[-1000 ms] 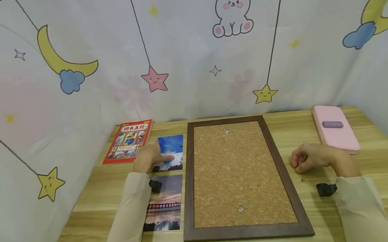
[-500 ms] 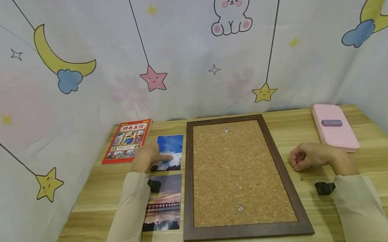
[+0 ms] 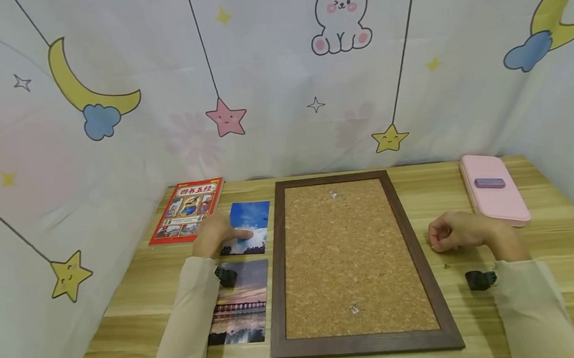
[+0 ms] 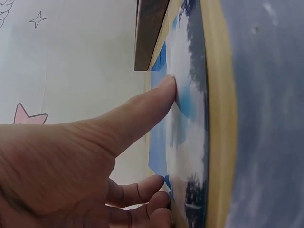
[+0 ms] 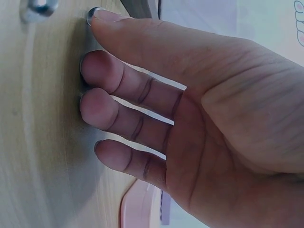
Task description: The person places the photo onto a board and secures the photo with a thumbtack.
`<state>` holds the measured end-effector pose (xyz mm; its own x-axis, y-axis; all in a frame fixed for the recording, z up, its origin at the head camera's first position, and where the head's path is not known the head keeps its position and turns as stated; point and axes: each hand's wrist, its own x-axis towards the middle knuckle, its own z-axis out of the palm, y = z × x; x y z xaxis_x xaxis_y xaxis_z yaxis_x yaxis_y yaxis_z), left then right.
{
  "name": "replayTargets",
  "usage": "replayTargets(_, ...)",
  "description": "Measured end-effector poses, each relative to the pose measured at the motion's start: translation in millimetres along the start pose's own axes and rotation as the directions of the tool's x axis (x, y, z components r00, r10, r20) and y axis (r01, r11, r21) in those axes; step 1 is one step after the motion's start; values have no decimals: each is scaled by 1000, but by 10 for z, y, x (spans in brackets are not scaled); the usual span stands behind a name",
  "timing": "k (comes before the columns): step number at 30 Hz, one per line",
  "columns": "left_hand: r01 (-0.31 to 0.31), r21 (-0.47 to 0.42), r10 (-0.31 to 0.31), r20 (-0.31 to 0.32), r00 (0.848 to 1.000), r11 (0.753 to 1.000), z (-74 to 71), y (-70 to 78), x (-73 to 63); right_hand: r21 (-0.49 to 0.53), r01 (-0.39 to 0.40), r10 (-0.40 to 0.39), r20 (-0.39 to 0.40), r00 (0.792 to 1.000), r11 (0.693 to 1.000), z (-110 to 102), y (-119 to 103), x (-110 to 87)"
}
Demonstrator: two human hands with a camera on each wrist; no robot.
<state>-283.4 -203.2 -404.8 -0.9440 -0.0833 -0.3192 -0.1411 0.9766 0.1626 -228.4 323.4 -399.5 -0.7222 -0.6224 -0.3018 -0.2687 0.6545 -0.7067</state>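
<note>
My left hand [image 3: 212, 234] rests at the left side of a blue-sky photo [image 3: 249, 215] lying on the table. In the left wrist view its straight thumb presses on the photo's clouds, while the other fingers bend loosely at the photo's edge. Low over the table, right of a brown-framed cork board [image 3: 353, 252], is my right hand [image 3: 455, 230]. Its thumb pinches a small shiny metal thumbtack [image 5: 90, 17], partly hidden behind the thumb tip. A second silvery tack [image 5: 40, 8] lies on the wood nearby.
A sunset bridge photo [image 3: 243, 295] lies in front of the sky photo. At the back left is a red book [image 3: 188, 209]. A pink case [image 3: 496, 202] with a purple block on it sits at the back right. Two small shiny bits [image 3: 333, 194] show on the cork.
The view shifts slightly. Both hands stay almost in place, the left thumb on the sky photo and the right hand beside the board.
</note>
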Motion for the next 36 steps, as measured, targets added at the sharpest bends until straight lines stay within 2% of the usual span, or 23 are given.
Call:
replayTargets(6,-34,-52,35,8,999,998,-15,-26,-15,9,1,-1,1,1000,1000,5,1,3)
replayTargets(15,-72,-177,76,16,997,982,-96,-79,-6,29,72,-72,-21,997,997,-14,-33,15)
replayTargets(19,-96,-202,108,45,993,975,-127,-107,41,38,86,-85,-21,996,996,0,-28,36)
replayTargets(24,-80,-238,110,112,988,968,-177,-119,89,25,112,-112,-18,994,993,5,-55,115)
replayTargets(27,-82,-283,125,136,983,956,-210,-125,138,6,106,-106,-24,994,994,-23,-104,194)
replayTargets(32,-148,-348,205,134,969,926,-208,-143,255,-30,92,-93,-26,995,995,-105,-198,352)
replayTargets(36,-204,-302,249,118,961,931,-181,-134,330,-33,69,-70,-32,997,997,-169,-273,453)
